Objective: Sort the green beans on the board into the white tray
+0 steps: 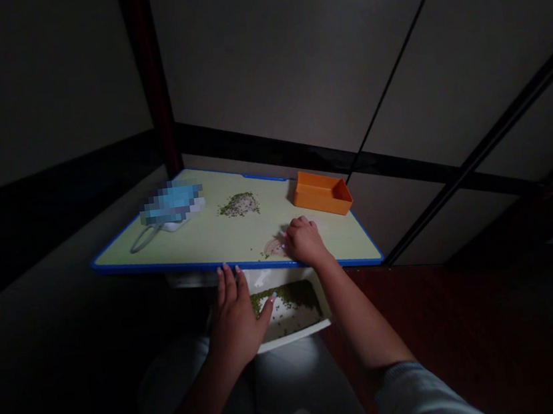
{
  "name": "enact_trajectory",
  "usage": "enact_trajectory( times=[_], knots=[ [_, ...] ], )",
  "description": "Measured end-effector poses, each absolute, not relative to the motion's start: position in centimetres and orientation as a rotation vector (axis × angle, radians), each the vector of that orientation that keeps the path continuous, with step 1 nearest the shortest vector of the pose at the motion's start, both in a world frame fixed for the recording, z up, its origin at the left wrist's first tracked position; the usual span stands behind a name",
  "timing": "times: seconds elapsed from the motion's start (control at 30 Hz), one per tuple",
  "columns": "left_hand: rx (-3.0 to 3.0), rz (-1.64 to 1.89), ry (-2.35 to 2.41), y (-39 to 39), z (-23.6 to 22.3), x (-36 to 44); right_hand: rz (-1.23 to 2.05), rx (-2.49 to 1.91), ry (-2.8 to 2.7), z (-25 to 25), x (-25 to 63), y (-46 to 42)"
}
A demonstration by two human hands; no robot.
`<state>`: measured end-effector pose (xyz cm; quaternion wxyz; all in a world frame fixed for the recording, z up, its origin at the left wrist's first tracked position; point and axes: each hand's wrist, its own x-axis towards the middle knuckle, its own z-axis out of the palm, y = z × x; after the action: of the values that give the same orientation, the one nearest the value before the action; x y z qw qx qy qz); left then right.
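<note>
My left hand grips the left rim of a white tray that sits on my lap, just under the near edge of a pale green board with a blue border. The tray holds several small green beans. My right hand rests on the board near its front edge, fingers curled down over a few beans and some pale bits; what lies under the fingers is hidden. A small heap of green beans lies further back on the board.
An orange rectangular box stands at the board's far right corner. A white item with a blurred blue patch and a looped cord lies at the left. Dark wall panels and a dark post surround the board.
</note>
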<state>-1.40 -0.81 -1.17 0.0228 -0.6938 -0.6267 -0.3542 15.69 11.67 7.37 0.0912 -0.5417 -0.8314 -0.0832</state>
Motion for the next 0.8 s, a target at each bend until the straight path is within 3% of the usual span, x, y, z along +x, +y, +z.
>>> enact_trajectory(
  times=[0.37, 0.8],
  knots=[
    [-2.142, -1.095, -1.967, -1.0, -1.1, -1.8, -0.091, -1.426, -2.518, 7.4, 16.0, 11.5],
    [-2.138, -1.130, -1.952, -0.9, -1.2, -1.9, -0.226, -1.677, -2.431, 7.5, 15.0, 11.7]
  ],
)
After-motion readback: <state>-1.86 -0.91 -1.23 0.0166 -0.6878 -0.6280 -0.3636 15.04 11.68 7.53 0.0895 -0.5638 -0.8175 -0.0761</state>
